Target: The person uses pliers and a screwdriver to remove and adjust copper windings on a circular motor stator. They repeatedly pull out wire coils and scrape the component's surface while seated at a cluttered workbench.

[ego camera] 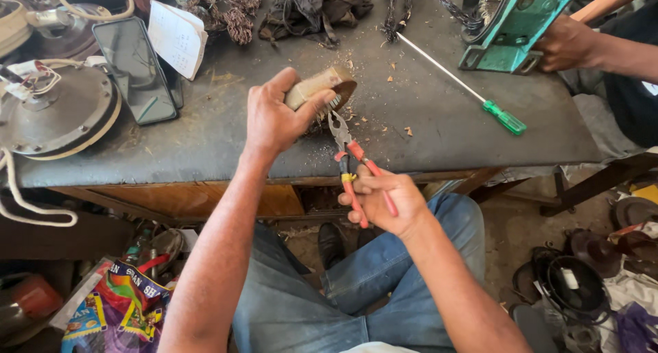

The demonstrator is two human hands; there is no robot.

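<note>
We hold a small copper-wound coil (321, 87) wrapped in our left hand (274, 116) at the near edge of the grey surface (205, 130). Our right hand (382, 201) squeezes red-handled pliers (351, 162), tips at the coil's open end. Wood-coloured chips (370, 113) lie around it, so some stripping looks done; most winding remains.

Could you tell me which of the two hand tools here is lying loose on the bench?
The green-handled screwdriver lies untouched on the bench; the red-handled pliers are gripped in the right hand.
</note>
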